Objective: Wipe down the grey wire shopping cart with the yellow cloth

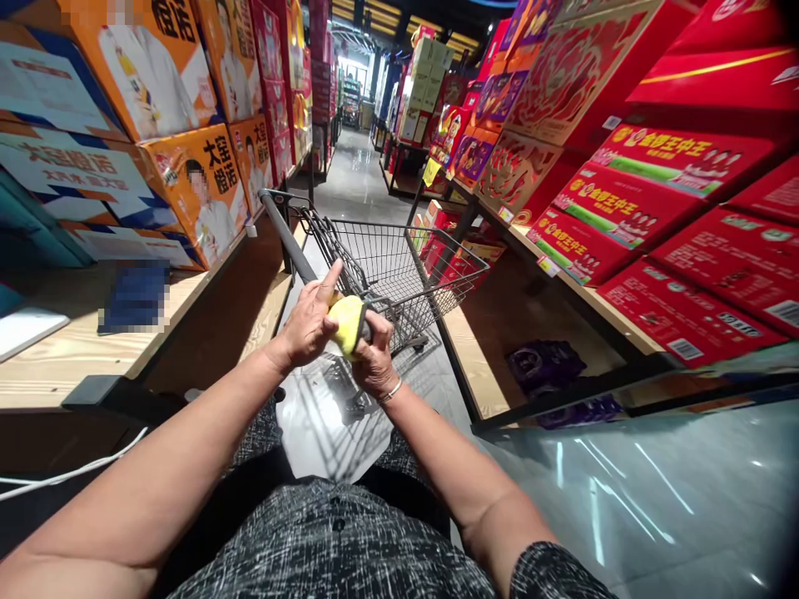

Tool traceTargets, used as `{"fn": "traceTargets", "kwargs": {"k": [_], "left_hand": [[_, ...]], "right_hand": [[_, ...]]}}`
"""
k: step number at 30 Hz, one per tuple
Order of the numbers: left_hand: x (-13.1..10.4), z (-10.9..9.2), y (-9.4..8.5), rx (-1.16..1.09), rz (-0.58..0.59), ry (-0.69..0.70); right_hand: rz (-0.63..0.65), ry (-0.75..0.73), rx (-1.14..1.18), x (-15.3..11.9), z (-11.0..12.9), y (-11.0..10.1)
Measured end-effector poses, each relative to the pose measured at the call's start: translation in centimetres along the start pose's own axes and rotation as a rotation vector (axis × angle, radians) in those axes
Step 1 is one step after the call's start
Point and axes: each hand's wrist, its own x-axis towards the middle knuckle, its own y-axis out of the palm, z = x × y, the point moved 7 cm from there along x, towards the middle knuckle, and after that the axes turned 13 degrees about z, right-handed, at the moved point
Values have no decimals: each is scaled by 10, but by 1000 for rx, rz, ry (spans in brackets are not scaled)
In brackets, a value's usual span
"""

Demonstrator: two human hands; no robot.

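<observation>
A folded yellow cloth (348, 323) with a dark grey edge is bunched between my two hands, in front of my body. My left hand (309, 323) grips its left side, thumb pressed on the yellow face and index finger pointing up and away. On the right side, my right hand (376, 359) pinches the grey edge between thumb and fingers; a pale bracelet circles that wrist. Just beyond the hands stands a black wire shopping cart (409, 287). Its grey handle (288, 240) runs up and to the left from near my left hand.
Orange drink cartons (193, 187) are stacked on the wooden shelf (205, 308) at left, near a blurred blue item (134, 298). Red boxes (662, 200) fill the right shelf, with purple packages (544, 366) below. A tiled aisle (359, 162) runs ahead. A white cable (81, 470) hangs lower left.
</observation>
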Motion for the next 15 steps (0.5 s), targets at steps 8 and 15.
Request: {"fn": "traceTargets", "kwargs": {"k": [8, 15], "left_hand": [[-9, 33, -24, 125, 25, -125], [0, 36, -46, 438, 158, -250]], "right_hand": [[-97, 242, -125, -27, -104, 10], [-254, 517, -4, -31, -145, -43]]}}
